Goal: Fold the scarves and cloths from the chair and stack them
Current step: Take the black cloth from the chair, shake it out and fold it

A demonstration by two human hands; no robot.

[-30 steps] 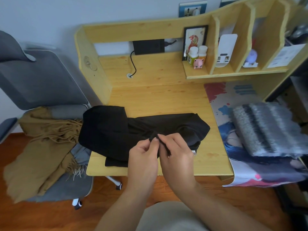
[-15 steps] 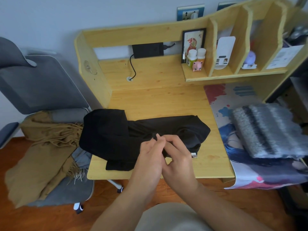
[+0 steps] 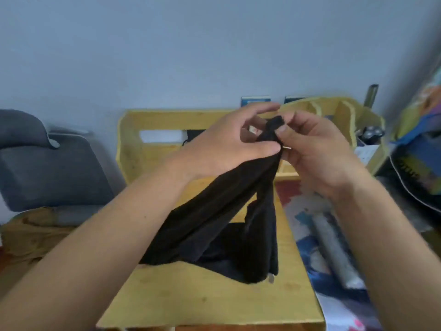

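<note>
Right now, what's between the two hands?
In the head view, only a bunched corner of the black cloth: the left hand and right hand both pinch it, and the rest hangs down to the desk.

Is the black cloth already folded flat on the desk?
No. Both hands, left and right, pinch one end of the black cloth in the air; the rest hangs bunched onto the desk.
</note>
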